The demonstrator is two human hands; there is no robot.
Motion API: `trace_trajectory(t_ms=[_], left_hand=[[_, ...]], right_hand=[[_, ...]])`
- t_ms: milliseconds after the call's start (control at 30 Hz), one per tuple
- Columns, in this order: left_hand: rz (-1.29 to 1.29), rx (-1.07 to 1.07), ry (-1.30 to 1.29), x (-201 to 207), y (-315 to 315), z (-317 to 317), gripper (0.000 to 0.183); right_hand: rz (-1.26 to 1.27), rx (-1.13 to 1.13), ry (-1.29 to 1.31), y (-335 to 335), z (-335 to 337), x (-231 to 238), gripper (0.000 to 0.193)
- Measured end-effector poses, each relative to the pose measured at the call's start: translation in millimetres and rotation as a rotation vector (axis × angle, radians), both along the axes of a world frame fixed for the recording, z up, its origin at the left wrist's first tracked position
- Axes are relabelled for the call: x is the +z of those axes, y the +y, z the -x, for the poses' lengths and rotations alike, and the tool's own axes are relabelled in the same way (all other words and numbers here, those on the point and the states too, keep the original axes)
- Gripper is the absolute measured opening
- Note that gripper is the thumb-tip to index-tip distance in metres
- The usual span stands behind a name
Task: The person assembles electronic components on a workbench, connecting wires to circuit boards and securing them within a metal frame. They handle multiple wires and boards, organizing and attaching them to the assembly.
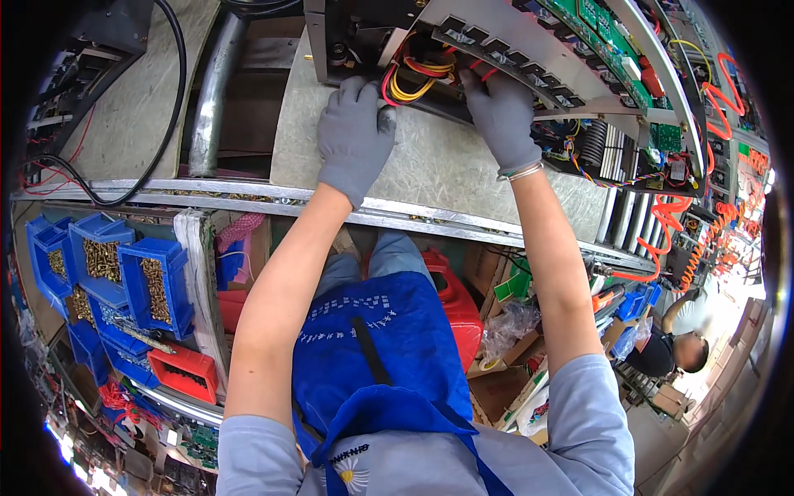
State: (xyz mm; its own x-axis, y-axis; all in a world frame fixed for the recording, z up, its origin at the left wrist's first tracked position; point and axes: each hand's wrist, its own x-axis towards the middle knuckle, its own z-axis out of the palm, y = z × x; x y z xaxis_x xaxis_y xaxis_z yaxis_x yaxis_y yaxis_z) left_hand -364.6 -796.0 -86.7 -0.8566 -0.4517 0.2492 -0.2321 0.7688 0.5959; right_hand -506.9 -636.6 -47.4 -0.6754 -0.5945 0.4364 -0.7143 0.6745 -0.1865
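An open metal chassis [529, 58] lies on the grey workbench [430, 165], with green circuit boards [604, 41] along its far side. A bundle of red and yellow wires [418, 74] loops out of its near edge. My left hand [356, 132], in a grey glove, rests against the chassis edge beside the wires. My right hand [500, 112], also gloved, with a bracelet at the wrist, reaches into the chassis and its fingers are curled at the red wires. Whether it grips them is hidden.
Blue bins of brass screws [124, 277] and a red bin [186, 372] sit at lower left. A black cable [157, 157] and a metal pipe [211, 91] run at left. Orange coiled hoses [686, 223] hang at right. Another person [674, 347] works at lower right.
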Motion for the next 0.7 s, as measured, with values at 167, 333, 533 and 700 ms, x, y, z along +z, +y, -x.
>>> trace_trajectory(t_ms=[167, 333, 533, 700], left_hand=[[0.006, -0.025, -0.018, 1.6, -5.2, -1.4, 0.031], [-0.066, -0.043, -0.011, 9.5, -4.5, -0.5, 0.032], [-0.505, -0.054, 0.087, 27.9, 34.9, -42.7, 0.031], [-1.462, -0.217, -0.021, 42.0, 51.6, -21.1, 0.035]], right_hand=[[-0.099, -0.081, 0.077, -10.5, -1.7, 1.6, 0.025], [0.035, -0.055, -0.148, 3.8, 6.5, -3.0, 0.025], [0.681, -0.2, -1.107, 16.8, -47.5, 46.0, 0.03], [0.921, -0.12, -1.424, 31.5, -69.7, 42.7, 0.034]])
